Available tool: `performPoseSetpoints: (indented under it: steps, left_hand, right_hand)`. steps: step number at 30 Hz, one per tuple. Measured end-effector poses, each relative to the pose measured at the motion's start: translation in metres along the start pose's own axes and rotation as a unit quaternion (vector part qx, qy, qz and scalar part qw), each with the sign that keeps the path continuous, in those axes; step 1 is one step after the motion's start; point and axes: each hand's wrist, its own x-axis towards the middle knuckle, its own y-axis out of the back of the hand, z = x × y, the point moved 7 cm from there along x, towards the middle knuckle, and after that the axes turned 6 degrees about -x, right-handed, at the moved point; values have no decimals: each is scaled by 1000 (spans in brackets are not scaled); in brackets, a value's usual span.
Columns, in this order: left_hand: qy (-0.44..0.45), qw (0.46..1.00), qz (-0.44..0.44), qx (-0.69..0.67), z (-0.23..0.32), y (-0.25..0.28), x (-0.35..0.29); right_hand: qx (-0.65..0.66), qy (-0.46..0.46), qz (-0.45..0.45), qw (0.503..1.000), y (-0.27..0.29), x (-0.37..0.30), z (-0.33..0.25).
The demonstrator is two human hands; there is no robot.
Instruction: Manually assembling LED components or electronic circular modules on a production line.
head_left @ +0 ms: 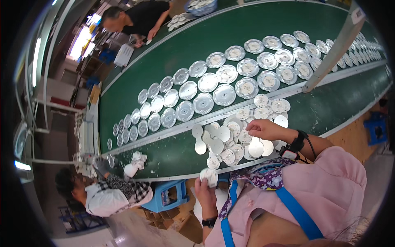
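At the near edge of the green bench, my left hand [204, 194] grips a round white disc [209, 177], which looks like a small circuit board. My right hand [266, 129] is over a loose pile of white discs [223, 133]. Its fingers are bent and drawn together, and anything between them is hidden. Some discs in the pile are joined in pairs, and several show small dots on their faces. Beyond a metal rail, rows of round silver metal plates [203, 103] lie on the green belt [177, 61]. Those towards the right hold white discs.
A slanted post [335, 49] rises from the rail on the right. One co-worker [111, 191] sits at the left near a blue stool [170, 195]; another [142, 18] works across the belt. A blue basin [201, 8] of parts stands at the far side.
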Motion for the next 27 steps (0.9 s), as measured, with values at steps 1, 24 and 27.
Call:
performPoseSetpoints:
  steps: [1,24,27]
  left_hand:
    - [15,999,-46,11,9,-31,12]
    - [330,891,-311,15,-21,-146,150]
    - [322,894,-310,43,-19,-145,157]
  right_hand:
    - [26,-21,23,999,6,-5,1]
    - [124,-89,258,954,-38,67,-33]
    - [55,-67,278,957,-27,71,-38]
